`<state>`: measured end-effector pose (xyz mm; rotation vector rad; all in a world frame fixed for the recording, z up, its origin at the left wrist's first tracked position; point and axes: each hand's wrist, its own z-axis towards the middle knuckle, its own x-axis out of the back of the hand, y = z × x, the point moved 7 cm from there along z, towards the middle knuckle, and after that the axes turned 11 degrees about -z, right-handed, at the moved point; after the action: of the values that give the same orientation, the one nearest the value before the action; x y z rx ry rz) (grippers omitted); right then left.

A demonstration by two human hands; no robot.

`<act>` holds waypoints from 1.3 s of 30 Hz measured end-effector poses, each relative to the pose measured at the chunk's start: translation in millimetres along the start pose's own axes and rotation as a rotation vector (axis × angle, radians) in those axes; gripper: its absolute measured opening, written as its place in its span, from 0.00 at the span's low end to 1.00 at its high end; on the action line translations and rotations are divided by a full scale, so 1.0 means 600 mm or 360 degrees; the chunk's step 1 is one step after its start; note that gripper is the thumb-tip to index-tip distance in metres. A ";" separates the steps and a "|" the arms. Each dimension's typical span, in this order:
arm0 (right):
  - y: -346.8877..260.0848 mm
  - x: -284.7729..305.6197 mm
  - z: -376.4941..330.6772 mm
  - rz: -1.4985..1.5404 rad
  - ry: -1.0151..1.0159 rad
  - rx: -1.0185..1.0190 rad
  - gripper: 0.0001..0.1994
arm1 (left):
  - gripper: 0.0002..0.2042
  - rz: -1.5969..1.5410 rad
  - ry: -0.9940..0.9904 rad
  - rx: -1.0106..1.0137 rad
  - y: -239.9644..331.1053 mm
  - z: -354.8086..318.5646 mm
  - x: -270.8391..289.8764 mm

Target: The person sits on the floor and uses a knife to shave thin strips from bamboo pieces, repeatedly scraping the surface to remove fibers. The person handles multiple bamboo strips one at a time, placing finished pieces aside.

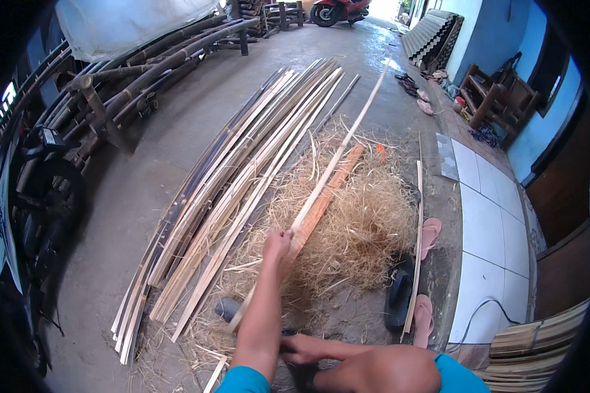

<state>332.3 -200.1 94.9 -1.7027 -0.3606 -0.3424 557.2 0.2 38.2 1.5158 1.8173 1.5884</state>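
Observation:
My left hand (pixel 278 245) is closed round a long pale bamboo strip (pixel 341 152), which slants away to the far right. Its near end comes out below my wrist, beside my forearm. Under the strip an orange-brown wooden board (pixel 328 200) lies tilted on a heap of curly shavings (pixel 367 226). Low in the middle, my right hand (pixel 299 348) is curled near my bent knee. Something dark shows at its fingers, too hidden to name. A dark grey rounded object (pixel 227 308) sits just left of my left forearm.
Many long strips (pixel 242 177) lie bundled on the concrete at left. A motorcycle (pixel 39 216) and bamboo poles (pixel 144 82) stand beyond. To the right are a black sandal (pixel 400 291), pink sandals (pixel 424 318), a thin strip (pixel 415 262), white tiles (pixel 485 255) and stacked slats (pixel 537 340).

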 end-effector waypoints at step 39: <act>0.091 0.001 -0.011 0.0105 -0.0017 -0.0705 0.17 | 0.22 0.0046 0.0011 -0.0201 0.029 -0.074 -0.049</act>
<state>356.0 -214.9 47.2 -2.1454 -0.2458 -0.3839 544.0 -50.8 56.9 1.4877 1.6716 1.6895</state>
